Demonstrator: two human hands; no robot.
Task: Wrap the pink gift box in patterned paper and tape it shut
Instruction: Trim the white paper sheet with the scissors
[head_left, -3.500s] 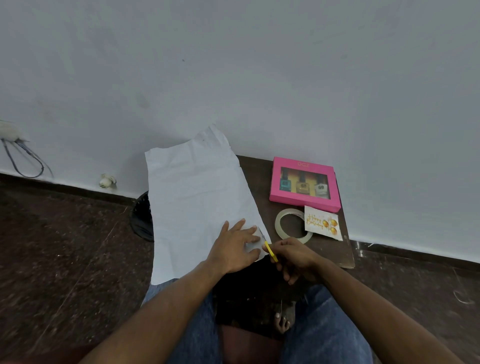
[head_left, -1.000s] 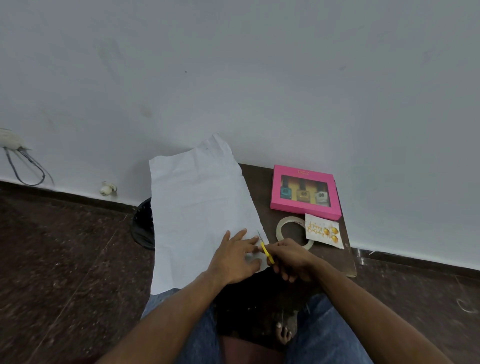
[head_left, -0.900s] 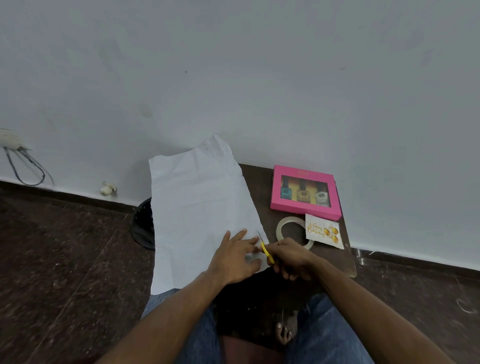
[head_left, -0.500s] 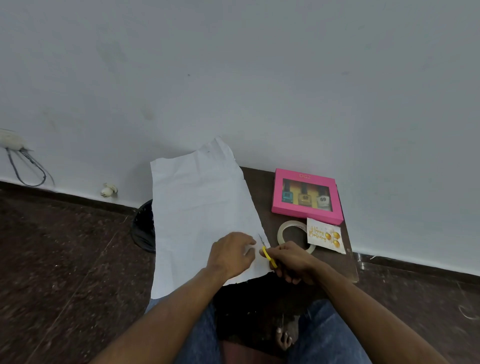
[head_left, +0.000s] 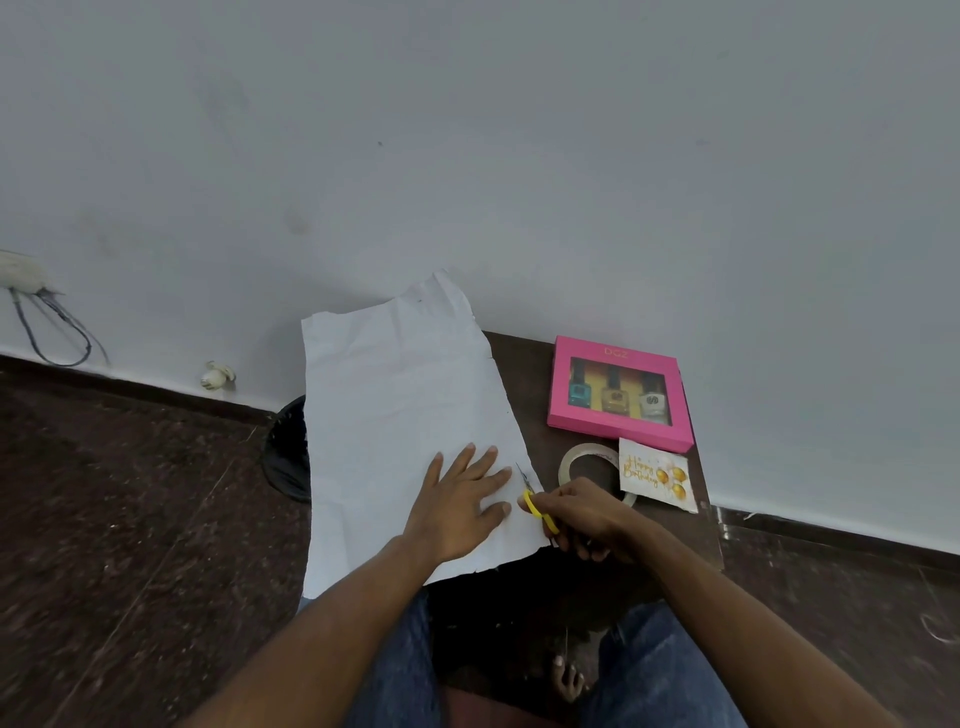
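The left hand (head_left: 462, 504) presses flat, fingers spread, on the paper (head_left: 400, 415). The right hand (head_left: 582, 514) grips yellow scissors (head_left: 535, 506) at the paper's right edge. The pink gift box (head_left: 618, 389) lies on the surface (head_left: 524, 374), well right of the paper, beside a tape roll (head_left: 571, 457).

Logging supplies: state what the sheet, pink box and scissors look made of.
Sheet: thin matte white paper, creased, ragged edges. Pink box: seemingly smooth card, clear window showing three bottles. Scissors: likely yellow plastic handle, thin grey metal-looking blades, gripped by the right hand.
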